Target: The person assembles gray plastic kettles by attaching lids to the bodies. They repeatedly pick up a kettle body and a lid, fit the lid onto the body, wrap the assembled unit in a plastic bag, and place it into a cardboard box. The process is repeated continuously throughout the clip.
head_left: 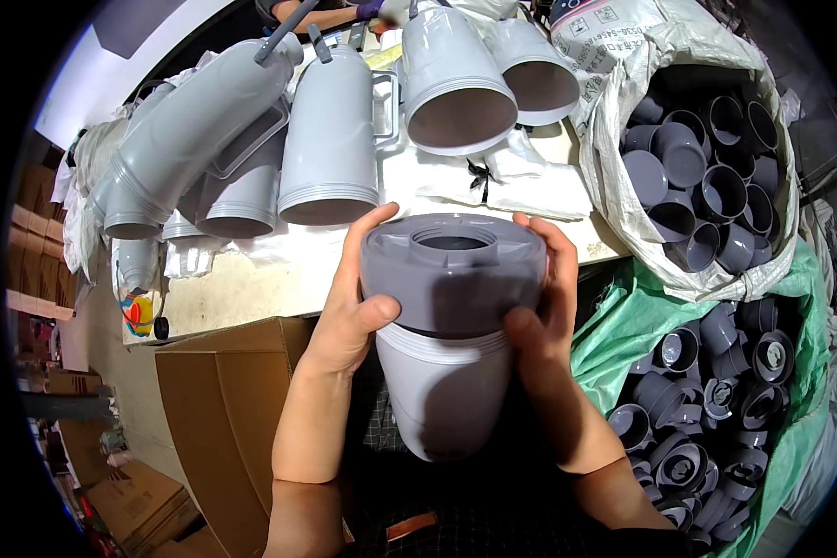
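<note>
In front of my body stands a light grey plastic jug body (442, 400), its threaded end up and its lower end near my lap. On that end sits a wide dark grey plastic screw cap (446, 288), with ribs and a round threaded opening in its top. My left hand (344, 312) grips the cap's left side, thumb at the lower rim. Around the right side my right hand (551, 302) is wrapped in the same way, its thumb in front. Some light grey thread shows below the cap. How far the cap is screwed on, I cannot tell.
Several light grey jug bodies (330, 139) lie on the table (260, 284) ahead, beside folded white plastic bags (521, 191). A white woven sack (614, 177) of dark grey cups and a green sack (804, 372) of dark grey parts stand right. A cardboard box (223, 418) is left; a co-worker's gloved hand (369, 10) shows behind.
</note>
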### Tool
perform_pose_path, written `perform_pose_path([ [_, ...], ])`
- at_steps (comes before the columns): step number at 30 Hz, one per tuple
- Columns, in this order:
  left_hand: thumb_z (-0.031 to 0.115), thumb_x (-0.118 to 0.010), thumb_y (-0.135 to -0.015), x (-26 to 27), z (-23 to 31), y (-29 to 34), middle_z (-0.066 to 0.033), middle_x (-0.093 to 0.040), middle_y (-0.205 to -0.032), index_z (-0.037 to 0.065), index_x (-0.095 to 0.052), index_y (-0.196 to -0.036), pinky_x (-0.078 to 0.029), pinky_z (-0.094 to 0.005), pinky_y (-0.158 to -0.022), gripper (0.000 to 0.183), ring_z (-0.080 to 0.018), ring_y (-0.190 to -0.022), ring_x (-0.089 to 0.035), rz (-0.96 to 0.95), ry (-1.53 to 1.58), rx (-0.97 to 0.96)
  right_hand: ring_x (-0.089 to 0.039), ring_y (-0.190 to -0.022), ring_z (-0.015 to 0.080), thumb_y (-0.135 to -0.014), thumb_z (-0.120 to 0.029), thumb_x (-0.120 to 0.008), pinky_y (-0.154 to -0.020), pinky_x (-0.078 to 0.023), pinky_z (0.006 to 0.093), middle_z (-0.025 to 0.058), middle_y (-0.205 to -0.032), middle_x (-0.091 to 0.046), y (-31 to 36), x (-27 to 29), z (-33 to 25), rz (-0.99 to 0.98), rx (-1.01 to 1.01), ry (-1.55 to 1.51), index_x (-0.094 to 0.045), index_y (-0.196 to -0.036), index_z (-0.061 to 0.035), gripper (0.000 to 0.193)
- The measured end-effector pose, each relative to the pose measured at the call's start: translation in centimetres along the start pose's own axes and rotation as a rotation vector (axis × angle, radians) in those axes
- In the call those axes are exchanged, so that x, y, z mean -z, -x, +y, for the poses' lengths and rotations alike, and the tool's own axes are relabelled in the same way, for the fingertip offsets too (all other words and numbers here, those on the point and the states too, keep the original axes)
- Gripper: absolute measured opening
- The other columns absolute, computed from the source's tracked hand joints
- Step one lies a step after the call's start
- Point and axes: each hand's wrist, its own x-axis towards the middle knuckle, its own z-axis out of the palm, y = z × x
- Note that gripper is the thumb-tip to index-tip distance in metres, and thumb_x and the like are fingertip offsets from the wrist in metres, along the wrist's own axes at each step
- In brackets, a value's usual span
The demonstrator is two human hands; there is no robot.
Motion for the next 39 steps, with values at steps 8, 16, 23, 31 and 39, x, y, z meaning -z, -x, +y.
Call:
perform_pose_path([
  [8, 0.074, -0.083, -0.062, -1.1, -1.8, 0.7, -0.0172, -0.046, -0.141, 0.009, -0.027, -0.15, -0.044, -0.0456, -0.111, 0.123, -0.0311, -0.133, -0.049, 0.076, 0.153, -0.131, -0.053, -0.125, 0.0274, -0.082, -0.045, -0.08, -0.108, -0.04, 0.0398, 0.0172, -0.138, -0.051, 0.3, 0.1, 1.0, 0.037, -0.037, -0.023, -0.021, -0.155, -0.0038, 0.102],
  [16, 0.074, -0.08, -0.067, -0.3, -2.6, -0.6, -0.0205, -0.041, -0.151, 0.009, -0.028, -0.149, -0.041, -0.0457, -0.113, 0.116, -0.0326, -0.137, -0.047, 0.045, 0.096, -0.186, -0.05, -0.128, 0.0277, -0.079, -0.058, -0.08, -0.109, -0.039, 0.0413, 0.0166, -0.14, -0.048, -0.9, 0.5, 1.8, 0.03, -0.103, -0.102, -0.021, -0.153, -0.0047, 0.109],
  [23, 0.051, -0.093, -0.059, 0.9, -1.6, 0.2, -0.0146, -0.051, -0.122, 0.005, -0.045, -0.123, -0.034, -0.0516, -0.113, 0.092, -0.0315, -0.118, -0.052, 0.095, -0.747, -0.756, -0.053, -0.124, 0.0352, -0.063, -0.066, -0.088, -0.114, -0.034, 0.0531, 0.0166, -0.126, -0.055, -1.2, 3.3, 3.3, -0.072, 0.555, 0.599, -0.043, -0.134, -0.0009, 0.106],
  [31, 0.035, -0.096, -0.053, -0.5, -1.3, -0.1, -0.0117, -0.05, -0.098, 0.007, -0.05, -0.107, -0.042, -0.0446, -0.087, 0.076, -0.0305, -0.091, -0.05, -0.033, -0.754, -0.801, -0.058, -0.11, 0.0351, -0.055, -0.04, -0.097, -0.108, -0.04, 0.0572, 0.0154, -0.112, -0.06, -0.3, 4.2, 1.8, -0.143, 0.597, 0.78, -0.057, -0.118, -0.0012, 0.084],
  [39, 0.02, -0.056, -0.095, -3.9, -2.6, -2.1, -0.0125, -0.049, -0.08, 0.004, -0.053, -0.079, -0.039, -0.0416, -0.074, 0.023, -0.0338, -0.08, -0.048, 0.24, -0.647, -0.674, -0.059, -0.107, 0.0325, -0.063, -0.024, -0.09, -0.114, -0.029, 0.0584, 0.0094, -0.109, -0.062, 0.7, -1.0, -0.9, -0.046, 0.507, 1.128, -0.063, -0.117, -0.0086, 0.062],
])
